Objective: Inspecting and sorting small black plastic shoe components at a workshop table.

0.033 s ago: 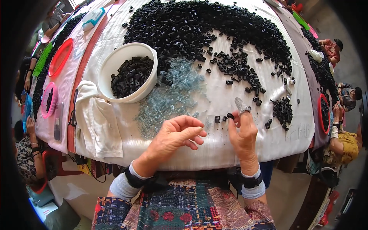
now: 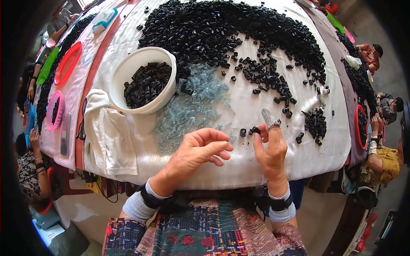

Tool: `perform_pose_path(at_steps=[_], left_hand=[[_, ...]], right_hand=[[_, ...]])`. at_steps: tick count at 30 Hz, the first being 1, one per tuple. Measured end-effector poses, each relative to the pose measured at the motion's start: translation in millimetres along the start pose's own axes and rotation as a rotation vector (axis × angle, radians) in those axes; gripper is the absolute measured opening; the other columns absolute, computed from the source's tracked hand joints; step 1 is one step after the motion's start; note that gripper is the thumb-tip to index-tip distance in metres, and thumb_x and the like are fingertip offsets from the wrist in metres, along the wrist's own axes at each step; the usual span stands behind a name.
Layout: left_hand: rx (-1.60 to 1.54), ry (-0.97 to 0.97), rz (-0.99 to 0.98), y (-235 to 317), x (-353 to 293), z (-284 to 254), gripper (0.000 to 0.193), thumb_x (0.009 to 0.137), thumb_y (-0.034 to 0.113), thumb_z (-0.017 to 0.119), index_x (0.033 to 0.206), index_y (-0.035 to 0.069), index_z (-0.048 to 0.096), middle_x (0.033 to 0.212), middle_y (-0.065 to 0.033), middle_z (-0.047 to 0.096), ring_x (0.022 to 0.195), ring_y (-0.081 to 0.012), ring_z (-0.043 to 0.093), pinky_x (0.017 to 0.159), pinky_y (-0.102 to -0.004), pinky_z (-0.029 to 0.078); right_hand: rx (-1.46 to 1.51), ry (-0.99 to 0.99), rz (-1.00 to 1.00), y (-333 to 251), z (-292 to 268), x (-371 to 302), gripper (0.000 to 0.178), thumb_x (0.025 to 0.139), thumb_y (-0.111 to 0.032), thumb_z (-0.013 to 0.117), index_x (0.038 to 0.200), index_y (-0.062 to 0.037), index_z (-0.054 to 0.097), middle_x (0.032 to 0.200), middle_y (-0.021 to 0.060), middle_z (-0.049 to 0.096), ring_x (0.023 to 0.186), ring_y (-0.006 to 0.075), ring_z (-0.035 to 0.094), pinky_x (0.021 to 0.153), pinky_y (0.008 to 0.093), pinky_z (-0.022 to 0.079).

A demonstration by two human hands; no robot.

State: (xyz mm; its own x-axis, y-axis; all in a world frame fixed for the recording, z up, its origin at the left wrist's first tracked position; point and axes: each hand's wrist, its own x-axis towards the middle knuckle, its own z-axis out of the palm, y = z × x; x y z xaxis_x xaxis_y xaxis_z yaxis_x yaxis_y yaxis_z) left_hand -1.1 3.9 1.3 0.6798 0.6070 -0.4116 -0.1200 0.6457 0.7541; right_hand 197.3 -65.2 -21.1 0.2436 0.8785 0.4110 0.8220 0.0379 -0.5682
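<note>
My right hand (image 2: 273,149) pinches a small black plastic part (image 2: 255,130) between thumb and fingers. A worn grey covering (image 2: 270,117) wraps one fingertip of that hand. My left hand (image 2: 194,149) is curled beside it, thumb and index drawn together; anything between them is too small to make out. Just past the left hand spreads a heap of clear bluish coil springs (image 2: 188,115). One loose black cylindrical piece (image 2: 243,132) lies on the cloth near the right fingertips. A large pile of black plastic parts (image 2: 192,34) covers the far side.
A white tub (image 2: 164,102) of black parts stands left of the springs, next to a folded white cloth (image 2: 109,136). Small black pieces (image 2: 315,124) are heaped at right. Other people work at both sides, near red baskets (image 2: 68,64) and a phone-like slab (image 2: 65,134).
My left hand has shifted very slightly to the right, toward the right hand. The right hand still pinches the black part in nearly the same place.
</note>
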Motion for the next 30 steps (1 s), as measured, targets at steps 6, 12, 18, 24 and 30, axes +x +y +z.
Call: perform_pose_path(at_steps=[6, 12, 18, 24, 30], left_hand=[[0.003, -0.026, 0.094, -7, 13, 11, 0.021, 0.088, 0.011, 0.060, 0.106, 0.000, 0.056, 0.100, -0.0121, 0.064, 0.086, -0.0157, 0.064, 0.070, -0.0260, 0.054], [-0.124, 0.126, 0.120, 5, 2, -3, 0.016, 0.091, 0.016, 0.057, 0.098, 0.002, 0.057, 0.095, -0.0109, 0.064, 0.080, -0.0167, 0.066, 0.066, -0.0258, 0.055], [-0.226, 0.136, 0.136, 6, -5, -19, 0.015, 0.094, 0.015, 0.050, 0.101, 0.003, 0.056, 0.096, -0.0148, 0.064, 0.075, -0.0187, 0.067, 0.062, -0.0267, 0.056], [-0.160, 0.104, 0.091, 0, -9, -19, 0.020, 0.092, 0.015, 0.055, 0.106, 0.002, 0.056, 0.097, -0.0142, 0.064, 0.077, -0.0167, 0.066, 0.064, -0.0260, 0.056], [-0.074, 0.107, 0.090, -2, -10, -14, 0.024, 0.086, 0.007, 0.062, 0.108, -0.001, 0.058, 0.096, -0.0122, 0.065, 0.080, -0.0160, 0.065, 0.067, -0.0264, 0.055]], right_hand=[[0.270, 0.020, -0.069, -40, 2, -12, 0.041, 0.071, 0.010, 0.063, 0.111, 0.0040, 0.055, 0.093, 0.0163, 0.060, 0.074, 0.0290, 0.062, 0.060, 0.0332, 0.052], [0.215, 0.077, -0.116, -27, -2, -6, 0.036, 0.073, 0.013, 0.060, 0.107, 0.0050, 0.057, 0.093, 0.0173, 0.062, 0.072, 0.0305, 0.062, 0.059, 0.0342, 0.051], [0.117, 0.048, -0.310, -20, 11, -6, 0.036, 0.067, 0.013, 0.059, 0.102, 0.0051, 0.058, 0.086, 0.0174, 0.058, 0.080, 0.0342, 0.055, 0.070, 0.0398, 0.047], [-0.061, 0.007, -0.267, -20, 27, -9, 0.027, 0.064, 0.005, 0.061, 0.091, 0.0025, 0.059, 0.078, 0.0131, 0.055, 0.079, 0.0297, 0.053, 0.068, 0.0386, 0.044], [-0.129, -0.021, -0.295, -21, 26, -7, 0.024, 0.065, 0.003, 0.063, 0.088, 0.0022, 0.058, 0.077, 0.0127, 0.055, 0.079, 0.0299, 0.053, 0.067, 0.0395, 0.042]])
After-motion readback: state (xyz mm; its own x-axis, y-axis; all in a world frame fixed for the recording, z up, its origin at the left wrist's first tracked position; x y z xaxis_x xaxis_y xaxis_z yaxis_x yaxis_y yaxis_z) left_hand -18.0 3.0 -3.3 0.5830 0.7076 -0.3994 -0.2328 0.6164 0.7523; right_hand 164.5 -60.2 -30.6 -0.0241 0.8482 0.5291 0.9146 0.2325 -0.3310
